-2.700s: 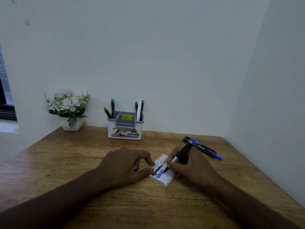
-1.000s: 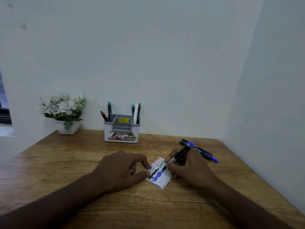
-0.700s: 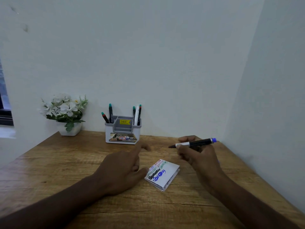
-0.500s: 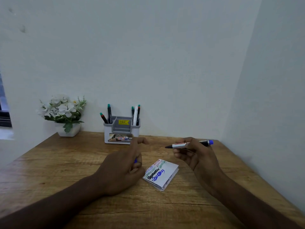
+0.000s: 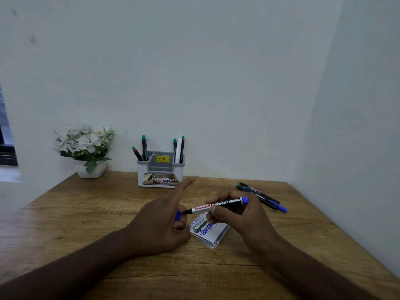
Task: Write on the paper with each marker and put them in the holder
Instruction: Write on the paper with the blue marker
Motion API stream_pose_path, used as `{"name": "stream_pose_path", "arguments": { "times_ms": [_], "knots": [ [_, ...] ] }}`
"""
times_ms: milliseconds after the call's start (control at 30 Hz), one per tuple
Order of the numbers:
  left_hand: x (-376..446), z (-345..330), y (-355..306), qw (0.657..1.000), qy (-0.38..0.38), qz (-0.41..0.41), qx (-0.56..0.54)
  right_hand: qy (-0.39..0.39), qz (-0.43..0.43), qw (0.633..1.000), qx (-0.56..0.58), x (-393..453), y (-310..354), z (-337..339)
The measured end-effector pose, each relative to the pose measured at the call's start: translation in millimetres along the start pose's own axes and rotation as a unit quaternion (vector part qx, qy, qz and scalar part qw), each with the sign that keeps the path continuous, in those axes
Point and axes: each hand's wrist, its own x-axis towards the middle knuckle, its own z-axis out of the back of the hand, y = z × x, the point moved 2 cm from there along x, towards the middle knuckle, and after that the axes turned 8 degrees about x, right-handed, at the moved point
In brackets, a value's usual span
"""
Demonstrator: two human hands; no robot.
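A plain desk corner, as in a home or small office: a wooden counter [image 5: 91, 215] set into the angle of two bare pale walls [image 5: 194, 72], with a pot of white flowers [image 5: 83, 148], a grey holder [image 5: 160, 171] of markers bearing a price sticker, and a window edge [image 5: 5, 137] at far left.

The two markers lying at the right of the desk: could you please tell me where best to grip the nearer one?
Grip the nearer marker mid-barrel, from above with the right hand: it lies flat and angled, beside its neighbour.
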Motion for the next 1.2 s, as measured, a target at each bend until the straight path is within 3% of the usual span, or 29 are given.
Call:
{"name": "stream_pose_path", "arguments": {
  "times_ms": [600,967,1200],
  "knots": [
    [-1.1,0.6,-2.1,1.000,-0.001,-0.007,0.000,0.013,-0.020,0.999,-0.033,-2.1,3.4,-6.2],
    [-4.8,2.0,-9.9,0.999,0.021,-0.028,-0.026,0.057,-0.002,0.986,-0.155,-6.8,4.9,-14.7],
    [-1.7,-1.0,-6.0,1.000,-0.017,-0.007,-0.024,0.030,0.028,0.986,-0.163,-8.6,6.8,-28.0]
  ]
}}
